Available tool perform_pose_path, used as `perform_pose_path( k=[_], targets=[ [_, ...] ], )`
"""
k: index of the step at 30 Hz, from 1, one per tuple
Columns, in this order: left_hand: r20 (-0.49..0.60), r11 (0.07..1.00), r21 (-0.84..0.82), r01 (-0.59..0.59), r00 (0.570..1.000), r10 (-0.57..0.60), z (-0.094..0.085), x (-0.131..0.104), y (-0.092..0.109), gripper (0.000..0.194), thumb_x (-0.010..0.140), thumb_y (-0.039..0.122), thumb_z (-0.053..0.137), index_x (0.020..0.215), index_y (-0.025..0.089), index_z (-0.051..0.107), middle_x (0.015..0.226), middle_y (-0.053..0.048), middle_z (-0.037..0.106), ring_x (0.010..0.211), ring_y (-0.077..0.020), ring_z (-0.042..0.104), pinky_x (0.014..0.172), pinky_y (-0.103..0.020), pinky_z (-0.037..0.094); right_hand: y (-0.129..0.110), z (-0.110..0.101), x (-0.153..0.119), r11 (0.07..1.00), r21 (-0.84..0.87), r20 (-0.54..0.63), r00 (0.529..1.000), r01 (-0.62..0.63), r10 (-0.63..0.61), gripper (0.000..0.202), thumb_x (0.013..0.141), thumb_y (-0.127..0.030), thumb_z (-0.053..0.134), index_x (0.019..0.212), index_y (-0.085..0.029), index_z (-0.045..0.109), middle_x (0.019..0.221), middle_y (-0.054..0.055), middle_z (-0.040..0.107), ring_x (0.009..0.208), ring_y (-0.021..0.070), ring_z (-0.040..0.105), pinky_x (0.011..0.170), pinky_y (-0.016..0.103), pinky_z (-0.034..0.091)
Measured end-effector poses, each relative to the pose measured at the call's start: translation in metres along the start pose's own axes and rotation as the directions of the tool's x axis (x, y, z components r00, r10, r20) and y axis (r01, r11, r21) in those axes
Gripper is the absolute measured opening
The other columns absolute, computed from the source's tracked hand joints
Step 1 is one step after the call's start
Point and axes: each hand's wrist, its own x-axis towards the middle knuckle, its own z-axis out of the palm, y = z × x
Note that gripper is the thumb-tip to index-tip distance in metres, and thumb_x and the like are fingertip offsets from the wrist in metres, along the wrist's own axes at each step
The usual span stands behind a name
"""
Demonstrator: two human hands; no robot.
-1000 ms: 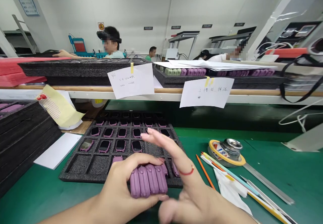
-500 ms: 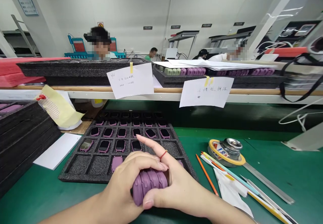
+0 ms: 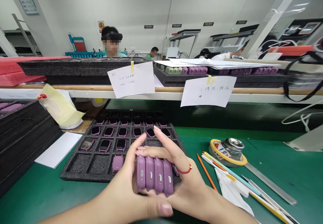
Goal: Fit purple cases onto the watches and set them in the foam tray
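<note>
Row of four purple, rounded watch-like cases point(image 3: 154, 175), standing side by side between my two hands. The right hand point(image 3: 185, 180) curls round their far side and right end, index finger raised, red cord ring on one finger. The left hand point(image 3: 131, 183) is partly open at their left end, its thumb extended below them, blurred. Both forearms reach in from the near edge, wrists low. Beyond the hands: black foam compartment tray point(image 3: 83, 168) on the green surface point(image 3: 191, 143).
</note>
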Motion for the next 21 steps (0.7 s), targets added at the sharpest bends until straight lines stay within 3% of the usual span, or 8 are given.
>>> perform_pose_path(
  k=[2, 4, 10, 15, 21],
  targets=[
    [-0.004, 0.994, -0.068, 0.088, 0.996, -0.088, 0.001, 0.002, 0.007, 0.082, 0.066, 0.035, 0.089, 0.136, 0.022, 0.047, 0.132, -0.014, 0.061, 0.121, -0.0340, 0.061, 0.102, -0.050, 0.049, 0.004, 0.001, -0.001, 0.999, -0.006, 0.015, 0.999, 0.033, -0.033, 0.098, 0.086, -0.030, 0.076, 0.160, -0.030, 0.011, 0.124, 0.008, 0.070, 0.117, 0.0269, 0.068, 0.109, 0.041, 0.051],
    [-0.011, 0.992, -0.050, 0.119, 0.993, -0.120, 0.001, 0.004, 0.010, 0.065, 0.065, 0.031, 0.089, 0.121, 0.019, 0.057, 0.120, -0.011, 0.067, 0.115, -0.0321, 0.064, 0.098, -0.046, 0.052, 0.007, 0.002, -0.001, 0.999, 0.002, 0.018, 0.998, 0.053, -0.053, 0.095, 0.089, -0.037, 0.073, 0.160, -0.029, 0.012, 0.126, 0.010, 0.069, 0.120, 0.0283, 0.066, 0.110, 0.045, 0.050],
    [0.000, 0.994, -0.063, 0.089, 0.996, -0.089, 0.004, 0.002, 0.012, 0.062, 0.068, 0.027, 0.087, 0.121, 0.022, 0.056, 0.122, -0.008, 0.066, 0.114, -0.0287, 0.064, 0.096, -0.042, 0.052, 0.009, 0.003, -0.002, 0.995, -0.001, 0.032, 0.994, 0.101, -0.101, 0.096, 0.087, -0.031, 0.075, 0.160, -0.028, 0.012, 0.126, 0.009, 0.069, 0.120, 0.0270, 0.066, 0.110, 0.045, 0.050],
    [0.116, 0.999, -0.038, 0.009, 0.993, -0.004, -0.004, -0.003, 0.020, 0.050, 0.092, 0.045, 0.063, 0.137, 0.026, 0.051, 0.138, -0.008, 0.057, 0.131, -0.0282, 0.051, 0.111, -0.044, 0.041, 0.006, -0.002, 0.001, 0.995, -0.021, 0.017, 0.995, 0.096, -0.096, 0.107, 0.079, -0.017, 0.078, 0.160, -0.028, 0.011, 0.125, 0.005, 0.070, 0.118, 0.0233, 0.066, 0.112, 0.040, 0.047],
    [0.118, 1.000, 0.020, 0.011, 0.993, -0.014, -0.008, -0.002, 0.018, 0.049, 0.097, 0.049, 0.054, 0.139, 0.027, 0.050, 0.141, -0.008, 0.053, 0.133, -0.0289, 0.047, 0.113, -0.045, 0.037, 0.006, -0.002, 0.003, 0.994, -0.011, 0.009, 0.994, 0.106, -0.106, 0.107, 0.076, -0.011, 0.077, 0.160, -0.026, 0.012, 0.124, 0.005, 0.069, 0.117, 0.0217, 0.067, 0.113, 0.037, 0.047]
  ],
)
